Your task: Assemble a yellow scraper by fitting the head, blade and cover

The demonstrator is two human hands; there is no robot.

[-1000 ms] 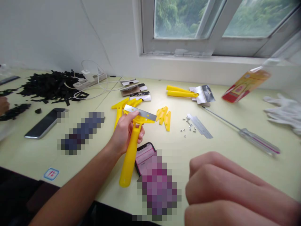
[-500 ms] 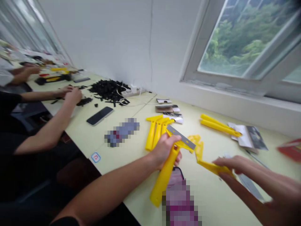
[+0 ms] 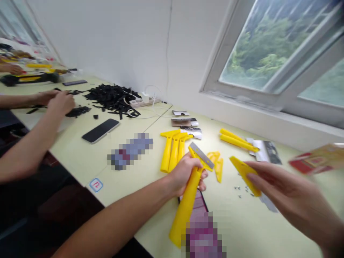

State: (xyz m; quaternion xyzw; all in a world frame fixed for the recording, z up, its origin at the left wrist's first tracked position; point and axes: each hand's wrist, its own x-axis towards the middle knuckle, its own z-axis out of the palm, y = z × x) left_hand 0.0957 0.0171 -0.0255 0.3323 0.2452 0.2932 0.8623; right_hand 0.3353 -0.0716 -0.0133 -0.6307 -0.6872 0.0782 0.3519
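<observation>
Gripping a yellow scraper [image 3: 185,211] with the left hand [image 3: 185,175] closed round its neck, blade [image 3: 201,156] pointing up out of the way.
Right hand [image 3: 292,190] is pinching a flat yellow plastic piece [image 3: 244,173] up above the worktop [image 3: 150,208].

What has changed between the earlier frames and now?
The right hand, a closed fist at first, has reached over and taken a flat yellow plastic piece from the table, and now holds it raised. The left hand still grips the yellow scraper with its steel blade. The other yellow pieces remain lying there.
</observation>
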